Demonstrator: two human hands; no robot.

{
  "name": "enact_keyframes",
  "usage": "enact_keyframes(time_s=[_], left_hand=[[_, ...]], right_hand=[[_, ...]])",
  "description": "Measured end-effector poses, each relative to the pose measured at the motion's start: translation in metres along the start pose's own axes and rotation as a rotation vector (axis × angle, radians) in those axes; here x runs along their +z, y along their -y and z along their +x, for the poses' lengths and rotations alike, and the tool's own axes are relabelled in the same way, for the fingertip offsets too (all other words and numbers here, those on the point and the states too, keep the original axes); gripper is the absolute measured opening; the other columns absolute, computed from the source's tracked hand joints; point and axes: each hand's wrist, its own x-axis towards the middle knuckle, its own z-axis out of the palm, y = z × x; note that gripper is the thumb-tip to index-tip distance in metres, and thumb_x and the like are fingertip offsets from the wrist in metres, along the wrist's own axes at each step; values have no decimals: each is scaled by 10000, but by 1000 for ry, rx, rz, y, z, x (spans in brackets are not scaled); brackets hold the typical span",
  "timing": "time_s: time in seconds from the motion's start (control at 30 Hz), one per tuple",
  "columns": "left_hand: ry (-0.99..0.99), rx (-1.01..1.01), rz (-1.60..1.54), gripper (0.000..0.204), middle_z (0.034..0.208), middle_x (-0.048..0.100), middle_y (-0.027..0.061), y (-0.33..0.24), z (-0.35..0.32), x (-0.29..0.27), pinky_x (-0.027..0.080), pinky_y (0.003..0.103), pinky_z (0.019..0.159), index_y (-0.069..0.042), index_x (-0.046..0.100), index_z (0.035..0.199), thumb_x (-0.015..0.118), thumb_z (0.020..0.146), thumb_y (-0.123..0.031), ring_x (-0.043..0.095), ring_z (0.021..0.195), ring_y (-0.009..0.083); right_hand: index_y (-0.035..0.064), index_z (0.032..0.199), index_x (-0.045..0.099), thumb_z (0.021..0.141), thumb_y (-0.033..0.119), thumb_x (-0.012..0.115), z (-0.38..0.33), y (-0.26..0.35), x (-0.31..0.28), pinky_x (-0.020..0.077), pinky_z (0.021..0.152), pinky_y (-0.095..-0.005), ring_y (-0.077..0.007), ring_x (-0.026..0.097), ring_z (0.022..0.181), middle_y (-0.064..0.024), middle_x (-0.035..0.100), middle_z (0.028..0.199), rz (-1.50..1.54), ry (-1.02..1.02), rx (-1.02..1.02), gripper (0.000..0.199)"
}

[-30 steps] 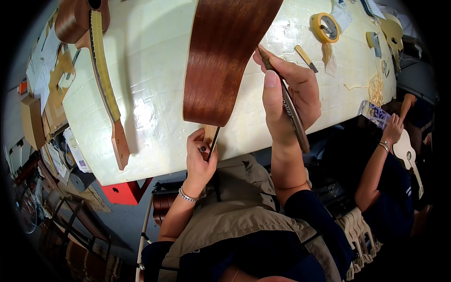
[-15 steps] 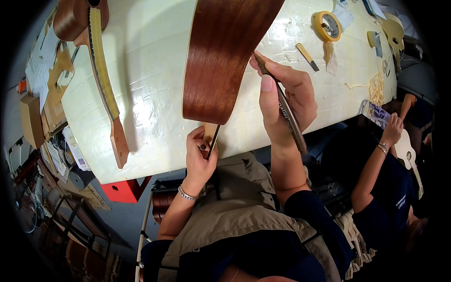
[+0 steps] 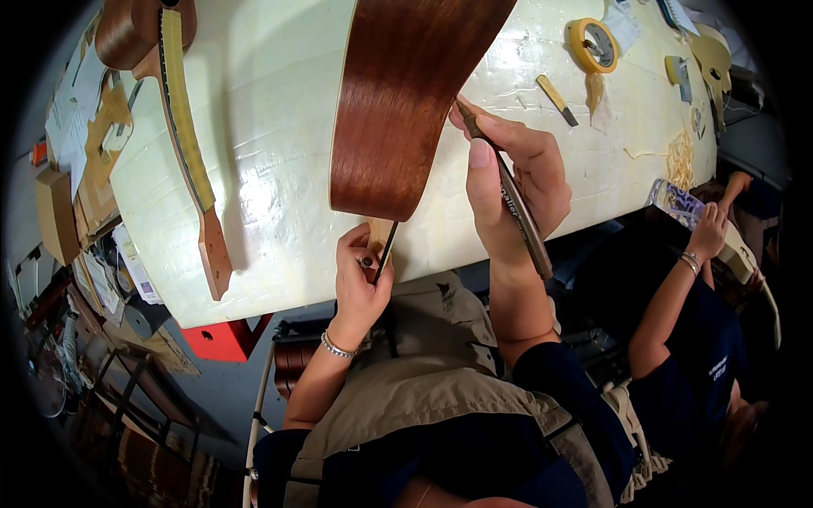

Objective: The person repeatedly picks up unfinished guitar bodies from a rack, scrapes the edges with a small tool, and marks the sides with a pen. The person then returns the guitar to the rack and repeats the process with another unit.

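Glossy reddish-brown wooden instrument body (image 3: pixel 405 102), curved side, smooth grain, lies across the middle of the cream taped-over bench (image 3: pixel 279 144), its rounded end reaching the near edge. Left hand (image 3: pixel 360 275) pinches a small pale wooden stub with a dark strip (image 3: pixel 381 241) just under that rounded end at the near edge. Right hand (image 3: pixel 512 173) fingers pressed together around a long brown pen-like tool (image 3: pixel 508 195), tip touching the body's right edge. Yellow tape roll (image 3: pixel 591 44) near the far right corner; a pale-edged neck piece (image 3: pixel 190 161) lies toward the left edge.
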Motion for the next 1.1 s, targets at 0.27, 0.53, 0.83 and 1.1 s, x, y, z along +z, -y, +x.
enact_keyframes(time_s=[0.27, 0.53, 0.83, 1.1], left_hand=[[11, -7, 16, 232, 1196, 398, 154, 1, 0, 0, 440, 244, 799, 8, 326, 971, 469, 819, 109, 546, 1085, 247], [9, 15, 47, 245, 1165, 418, 148, 1, 0, -1, 443, 244, 787, 15, 331, 993, 473, 816, 106, 557, 1070, 242], [-15, 65, 70, 234, 1140, 437, 148, -3, 3, -2, 436, 251, 756, 9, 346, 962, 500, 807, 95, 567, 1055, 250], [-15, 50, 101, 256, 1101, 463, 140, -3, 2, -1, 423, 240, 742, 9, 361, 996, 502, 802, 97, 577, 1029, 233]], right_hand=[[-84, 952, 493, 847, -33, 509, 5, 6, -6, 488, 828, -328, -241, 621, 886, -257, 607, 968, -66, 109, 2, 118], [-44, 913, 576, 747, -33, 607, -4, -3, 0, 495, 714, -236, -172, 647, 792, -164, 657, 893, 13, -7, 9, 169], [-42, 915, 560, 762, -32, 582, -16, 8, -8, 496, 742, -258, -194, 645, 833, -183, 649, 919, 72, 32, 119, 155], [-47, 935, 546, 794, -13, 569, -15, 9, -6, 491, 783, -270, -188, 638, 866, -184, 646, 945, 125, 14, 162, 146]])
